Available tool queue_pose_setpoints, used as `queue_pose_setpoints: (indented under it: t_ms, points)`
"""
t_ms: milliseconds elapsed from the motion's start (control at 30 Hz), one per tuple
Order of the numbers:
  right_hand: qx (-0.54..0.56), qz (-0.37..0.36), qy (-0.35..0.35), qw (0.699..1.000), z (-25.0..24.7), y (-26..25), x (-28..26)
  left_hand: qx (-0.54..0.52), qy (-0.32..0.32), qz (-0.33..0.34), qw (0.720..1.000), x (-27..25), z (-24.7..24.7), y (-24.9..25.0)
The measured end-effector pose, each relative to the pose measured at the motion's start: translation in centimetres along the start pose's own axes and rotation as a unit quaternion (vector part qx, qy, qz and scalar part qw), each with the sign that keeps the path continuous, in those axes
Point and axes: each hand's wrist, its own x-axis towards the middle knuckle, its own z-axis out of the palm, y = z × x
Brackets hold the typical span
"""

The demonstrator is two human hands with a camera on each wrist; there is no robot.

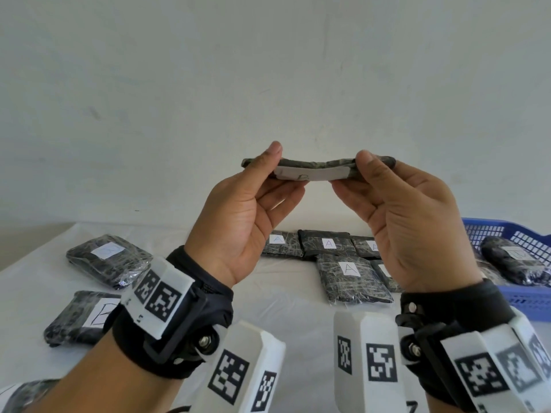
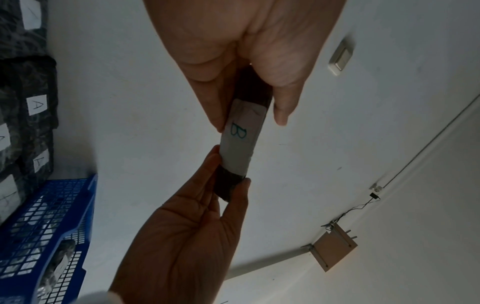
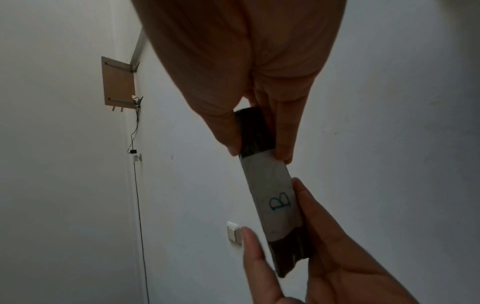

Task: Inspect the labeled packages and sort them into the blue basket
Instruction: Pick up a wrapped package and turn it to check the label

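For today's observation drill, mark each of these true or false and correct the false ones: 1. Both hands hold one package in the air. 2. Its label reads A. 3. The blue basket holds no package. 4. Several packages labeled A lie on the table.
1. True: the left hand and the right hand each pinch an end of the held package.
2. False: its label reads B.
3. False: the blue basket already holds a dark package.
4. True: the A packages lie on the table.
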Motion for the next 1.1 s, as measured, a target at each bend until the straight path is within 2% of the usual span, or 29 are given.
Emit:
queue_pose_setpoints:
  t_ms: [100,233,333,633,800,933,1033,1100]
  points:
    - [0.017,0.013,-0.005,1.0,0.3,0.0,0.0,-0.006,0.002,0.007,1.0,0.1,0.0,-0.2]
    - [0.009,-0.012,0.025,1.0,0.7,0.3,-0.1,-0.011,-0.004,0.022,1.0,-0.1,0.2,0.0]
    - [0.014,-0.01,0.022,1.0,0.8,0.4,-0.2,-0.011,-0.01,0.033,0.999,-0.2,0.2,0.0]
    - [-0.06,-0.006,0.03,0.998,1.5,0.7,-0.7,0.03,0.012,0.051,0.998,-0.2,0.1,-0.5]
    - [-0.11,-0.021,0.04,0.993,1.5,0.5,-0.9,0.041,-0.011,0.043,0.998,-0.1,0.0,-0.4]
    - [-0.135,-0.016,0.014,0.991,1.3,0.6,-0.8,0.069,-0.004,0.08,0.994,-0.3,0.1,-0.4]
    - [-0.15,-0.037,0.017,0.988,1.0,0.9,-0.7,0.058,-0.016,0.061,0.996,-0.3,0.2,-0.6]
    - [-0.144,-0.043,-0.004,0.989,0.8,0.9,-0.6,0.027,-0.006,0.036,0.999,-0.1,0.0,-0.4]
